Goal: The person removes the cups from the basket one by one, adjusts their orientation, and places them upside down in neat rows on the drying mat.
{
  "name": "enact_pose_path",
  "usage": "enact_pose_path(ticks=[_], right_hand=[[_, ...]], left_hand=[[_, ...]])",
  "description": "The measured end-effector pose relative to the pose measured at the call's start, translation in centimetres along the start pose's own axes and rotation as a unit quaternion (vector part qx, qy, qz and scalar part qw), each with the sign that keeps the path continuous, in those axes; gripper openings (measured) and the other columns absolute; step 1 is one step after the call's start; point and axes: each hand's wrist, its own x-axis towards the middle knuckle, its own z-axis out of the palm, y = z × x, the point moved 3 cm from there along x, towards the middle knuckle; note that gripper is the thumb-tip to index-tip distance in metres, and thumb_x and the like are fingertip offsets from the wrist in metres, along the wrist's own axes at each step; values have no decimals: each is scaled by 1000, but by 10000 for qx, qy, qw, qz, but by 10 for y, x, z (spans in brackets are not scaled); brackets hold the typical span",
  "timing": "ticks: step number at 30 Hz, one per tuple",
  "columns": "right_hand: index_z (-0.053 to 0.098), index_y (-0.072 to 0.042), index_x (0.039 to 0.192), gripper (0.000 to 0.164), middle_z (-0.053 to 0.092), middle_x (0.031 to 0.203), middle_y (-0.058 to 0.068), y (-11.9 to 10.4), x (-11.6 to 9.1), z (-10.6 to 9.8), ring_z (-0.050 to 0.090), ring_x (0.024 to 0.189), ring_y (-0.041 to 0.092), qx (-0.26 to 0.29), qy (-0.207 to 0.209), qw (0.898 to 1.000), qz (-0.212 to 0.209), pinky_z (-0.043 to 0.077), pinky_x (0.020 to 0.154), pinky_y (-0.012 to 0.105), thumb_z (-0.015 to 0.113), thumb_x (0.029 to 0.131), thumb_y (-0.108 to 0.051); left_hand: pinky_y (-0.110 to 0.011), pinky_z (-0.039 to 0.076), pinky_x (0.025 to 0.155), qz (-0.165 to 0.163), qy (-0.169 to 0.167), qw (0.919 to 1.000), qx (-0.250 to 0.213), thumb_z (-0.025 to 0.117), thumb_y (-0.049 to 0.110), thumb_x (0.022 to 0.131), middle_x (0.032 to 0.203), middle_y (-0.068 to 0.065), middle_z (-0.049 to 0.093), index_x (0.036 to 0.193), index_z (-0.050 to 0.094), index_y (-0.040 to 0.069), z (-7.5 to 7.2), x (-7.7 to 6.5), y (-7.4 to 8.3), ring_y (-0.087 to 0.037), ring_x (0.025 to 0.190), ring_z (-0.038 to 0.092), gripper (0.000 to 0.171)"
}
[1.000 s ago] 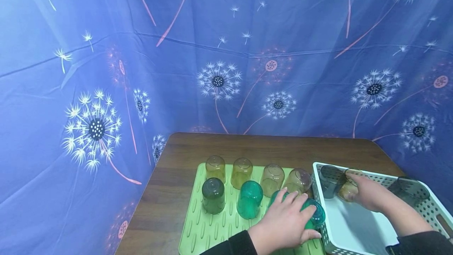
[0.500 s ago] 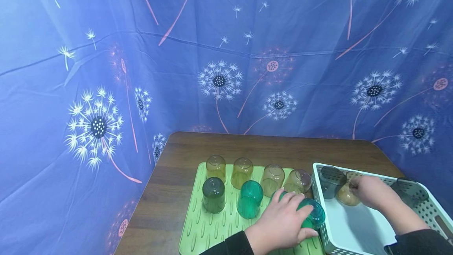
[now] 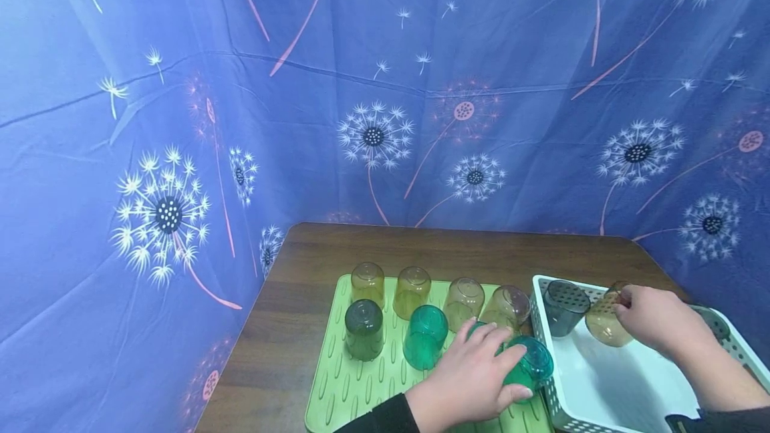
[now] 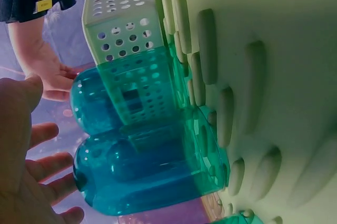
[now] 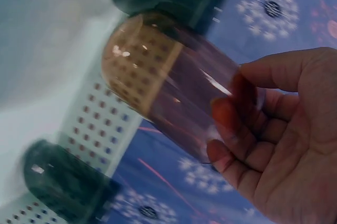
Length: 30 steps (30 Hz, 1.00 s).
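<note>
My right hand (image 3: 668, 323) pinches the rim of a clear amber glass tumbler (image 3: 604, 327) inside the white perforated basket (image 3: 559, 396). In the right wrist view the thumb and fingers close over the tumbler's (image 5: 152, 71) open end, and it tilts. A dark grey tumbler (image 3: 564, 316) stands beside it. My left hand (image 3: 466, 376) hovers with spread fingers over two teal-green tumblers, the nearer one (image 3: 529, 366) against the basket wall. In the left wrist view the fingertips lie close to the base of one teal tumbler (image 4: 142, 176); whether they touch is unclear.
A light green ribbed mat (image 3: 337, 393) lies left of the basket. Upside down on it stand amber tumblers (image 3: 412, 296), a pale brownish tumbler (image 3: 464, 306), a dark grey one (image 3: 363, 333) and a green one (image 3: 426, 336). Another dark tumbler (image 3: 714, 323) is at the basket's right side.
The right hand has taken the amber tumbler by its rim and shifted it right, away from the dark grey one, tilting it. The left hand has drifted slightly left, toward me.
</note>
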Motion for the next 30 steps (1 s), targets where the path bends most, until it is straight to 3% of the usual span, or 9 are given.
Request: enact_pose_path(ticks=[7,14,17,19,22,25,27,29,30], right_hand=[[62,12,110,28,67,87,20,-16,-18,-35,63,74,32,15,352,9993,129,49,64,51,58,99,-14],[70,6,108,24,73,94,22,-58,-50,-51,68,76,36,350,1298,9906,-270,50,62,51,66,100,-17],[73,-2,105,18,75,96,17,-76,-61,-45,68,75,29,654,1649,9826,-556,50,59,47,69,100,-19],[74,-10,104,13,76,96,9,-88,-66,-37,68,79,17,938,1737,9775,-743,50,62,42,70,100,-22],[71,-15,105,8,72,92,-4,-104,-72,-19,60,80,-1,1645,1572,9694,-928,45,63,30,68,103,-22],[68,-12,106,8,68,90,-10,-119,-75,3,59,81,-5,2656,1157,9513,-1055,47,66,23,63,106,-17],[66,-7,107,11,68,92,-10,-129,-76,17,64,85,-1,3361,760,9319,-1132,51,71,22,58,107,-14],[64,-2,108,13,70,96,-11,-138,-75,32,68,90,1,4049,342,9040,-1332,54,76,21,53,109,-10],[63,-1,109,14,71,98,-11,-142,-74,39,69,93,3,4442,115,8834,-1489,55,78,21,50,110,-8]], left_hand=[[-43,42,119,-180,189,9996,-88,38,64,107,155,3,53,150,53,32,-8,-14,-9,-16,142,52,56],[-43,43,119,-370,399,9975,-454,39,58,109,156,0,51,156,47,28,-20,-30,-15,-17,144,50,56],[-42,43,118,-519,630,9930,-851,43,55,109,156,-2,51,162,37,24,-26,-36,-18,-17,143,50,62],[-41,45,116,-667,819,9877,-1153,46,55,108,156,-4,50,165,30,22,-29,-40,-19,-19,141,52,67],[-42,52,109,-940,1002,9747,-1761,51,55,106,160,-7,43,168,22,23,-33,-47,-21,-24,138,55,75],[-45,57,101,-1164,1160,9603,-2256,56,56,104,165,-11,33,168,20,25,-36,-54,-24,-30,138,55,80],[-46,58,99,-1098,1398,9543,-2404,62,54,101,166,-12,29,167,21,22,-37,-57,-25,-32,138,56,84],[-45,59,98,-792,1856,9522,-2294,70,50,98,163,-17,32,166,24,14,-38,-60,-27,-33,137,57,90],[-43,59,98,-616,2095,9511,-2183,74,47,95,161,-18,33,165,25,10,-38,-61,-27,-33,136,57,93]])
